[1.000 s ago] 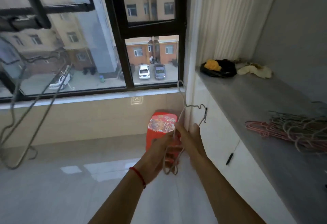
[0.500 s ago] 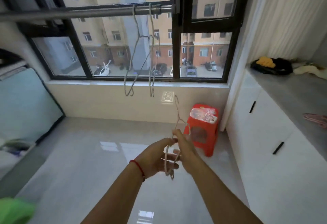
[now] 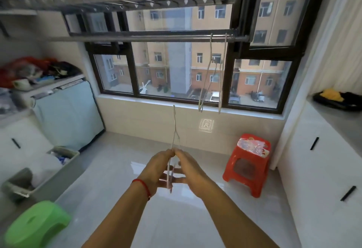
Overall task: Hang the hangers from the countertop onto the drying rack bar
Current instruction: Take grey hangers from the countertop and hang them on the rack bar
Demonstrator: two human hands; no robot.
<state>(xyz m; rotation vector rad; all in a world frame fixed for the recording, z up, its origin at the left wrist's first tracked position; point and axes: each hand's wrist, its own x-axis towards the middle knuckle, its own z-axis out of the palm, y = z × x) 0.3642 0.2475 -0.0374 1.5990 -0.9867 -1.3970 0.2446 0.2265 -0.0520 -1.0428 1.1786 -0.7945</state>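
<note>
- Both hands meet in front of the body, fingertips together, pinching one thin wire hanger [image 3: 173, 130] at its shoulders; left hand [image 3: 159, 169] and right hand [image 3: 189, 167] each hold a side.
- The hanger is seen edge-on, hook end pointing up toward the window, well below the drying rack bar [image 3: 137, 39].
- Two hangers [image 3: 213, 75] already hang near the right end of that bar, close together.
- Risk — the hook's opening direction is hard to read edge-on; if it faces the wrong way at the bar, it would likely slide off rather than catch.
- Risk — landing too near the hung pair could tangle the wires or knock one loose.
- Risk — the pinch looks light; a snag on the bar could twist the hanger out of the fingers.
- Hidden: the tabletop [image 3: 340, 118] is cut off at the right edge, so any remaining hangers are out of view — count unknown.
- Hook tip blurs against the wall; exact shape cannot be told.
</note>
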